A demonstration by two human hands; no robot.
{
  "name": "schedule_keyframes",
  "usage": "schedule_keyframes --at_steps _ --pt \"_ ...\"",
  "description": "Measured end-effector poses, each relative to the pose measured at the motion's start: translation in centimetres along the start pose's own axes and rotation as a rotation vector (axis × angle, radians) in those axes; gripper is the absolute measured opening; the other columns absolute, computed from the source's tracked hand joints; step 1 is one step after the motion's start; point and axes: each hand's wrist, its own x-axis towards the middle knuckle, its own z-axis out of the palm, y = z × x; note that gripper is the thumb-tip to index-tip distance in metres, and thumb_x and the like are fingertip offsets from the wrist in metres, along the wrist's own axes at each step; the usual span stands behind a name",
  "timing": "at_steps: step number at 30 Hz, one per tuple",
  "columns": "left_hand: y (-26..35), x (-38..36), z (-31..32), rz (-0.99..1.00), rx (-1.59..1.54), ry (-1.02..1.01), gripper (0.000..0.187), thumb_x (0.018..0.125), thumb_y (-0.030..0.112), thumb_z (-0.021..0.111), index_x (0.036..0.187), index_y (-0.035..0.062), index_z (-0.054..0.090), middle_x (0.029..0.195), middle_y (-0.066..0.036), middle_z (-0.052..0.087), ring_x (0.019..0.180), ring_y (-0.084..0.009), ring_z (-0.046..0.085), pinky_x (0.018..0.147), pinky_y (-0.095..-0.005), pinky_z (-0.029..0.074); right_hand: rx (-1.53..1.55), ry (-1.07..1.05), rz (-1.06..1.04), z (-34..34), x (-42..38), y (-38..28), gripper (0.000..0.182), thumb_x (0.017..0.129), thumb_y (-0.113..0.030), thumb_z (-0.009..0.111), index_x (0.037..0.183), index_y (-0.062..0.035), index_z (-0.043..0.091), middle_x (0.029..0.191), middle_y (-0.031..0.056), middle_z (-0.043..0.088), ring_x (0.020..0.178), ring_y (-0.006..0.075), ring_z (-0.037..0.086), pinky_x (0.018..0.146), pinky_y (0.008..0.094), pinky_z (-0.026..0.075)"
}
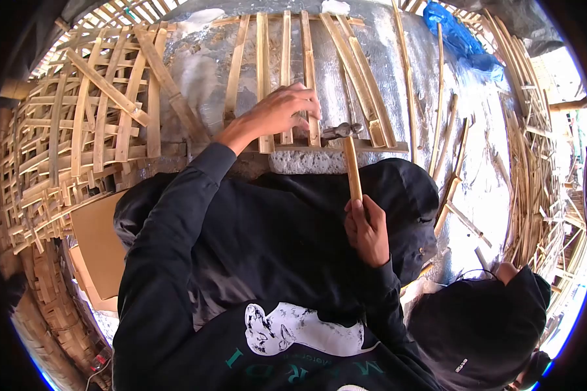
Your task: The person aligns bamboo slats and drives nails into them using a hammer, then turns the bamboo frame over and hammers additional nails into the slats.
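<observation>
My right hand (pixel 369 229) is wrapped round the wooden handle of a hammer (pixel 351 163), whose metal head lies near the front ends of the bamboo strips. My left hand (pixel 280 112) is over the bamboo slats (pixel 265 65), fingers bent toward a slat (pixel 308 72); whether its fingertips pinch anything small is hidden. The slats lie side by side, their near ends on a crosswise wooden strip (pixel 398 147). A rough pale block (pixel 306 162) shows just in front of that strip, close to my knees.
A woven bamboo lattice (pixel 78 124) stands at the left, beside cardboard (pixel 100 241). Loose sticks (pixel 449 133) and a blue plastic sheet (pixel 460 42) lie at the right. A bamboo bundle (pixel 528 169) lines the right edge. Another person in a black cap (pixel 479 326) is at lower right.
</observation>
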Motion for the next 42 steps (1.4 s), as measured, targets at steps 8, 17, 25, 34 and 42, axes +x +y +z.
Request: schedule_keyframes --at_steps 8,17,25,34,42 --pt "0.3 0.2 0.3 -0.016 0.031 0.04 0.028 0.079 0.014 0.087 0.106 0.0162 0.08 0.12 0.008 0.071 0.113 -0.0216 0.06 0.107 -0.0391 0.052 -0.118 -0.006 -0.007 0.1 -0.1 -0.2 0.037 0.117 -0.033 0.049 0.096 -0.0044 0.055 0.067 -0.0051 0.045 0.052 0.003 0.042 0.045 0.0234 0.03" --pt "-0.2 0.2 0.7 -0.029 -0.02 0.067 0.028 0.077 0.013 0.088 0.103 0.0179 0.08 0.115 0.009 0.075 0.115 -0.0221 0.06 0.107 -0.0389 0.052 0.078 -0.024 0.154 0.5 0.2 -0.3 0.036 0.116 -0.039 0.049 0.101 -0.0065 0.054 0.068 -0.0067 0.042 0.051 0.0021 0.036 0.045 0.0218 0.03" --pt "0.4 0.3 0.4 -0.107 -0.029 0.021 0.028 0.077 0.01 0.087 0.104 0.0162 0.082 0.112 0.009 0.074 0.115 -0.021 0.059 0.11 -0.0379 0.053 0.129 -0.017 0.127 0.4 0.5 -0.1 0.037 0.117 -0.037 0.048 0.099 -0.0048 0.054 0.068 -0.005 0.043 0.05 0.0034 0.039 0.044 0.0224 0.031" --pt "0.3 0.3 1.0 -0.1 -0.025 0.061 0.028 0.076 0.008 0.087 0.102 0.0165 0.081 0.111 0.01 0.074 0.112 -0.0199 0.059 0.105 -0.0365 0.056 0.163 -0.013 0.052 0.9 1.0 1.0 0.036 0.117 -0.037 0.048 0.099 -0.0056 0.052 0.068 -0.0059 0.039 0.049 0.0035 0.036 0.044 0.0225 0.029" --pt "0.0 0.4 0.8 -0.076 -0.059 0.072 0.025 0.076 0.011 0.088 0.099 0.0167 0.08 0.11 0.011 0.074 0.11 -0.0206 0.06 0.103 -0.0379 0.055 0.176 0.014 0.034 1.1 1.0 0.8 0.036 0.116 -0.038 0.05 0.1 -0.0062 0.052 0.068 -0.0061 0.04 0.05 0.0031 0.035 0.044 0.0231 0.027"
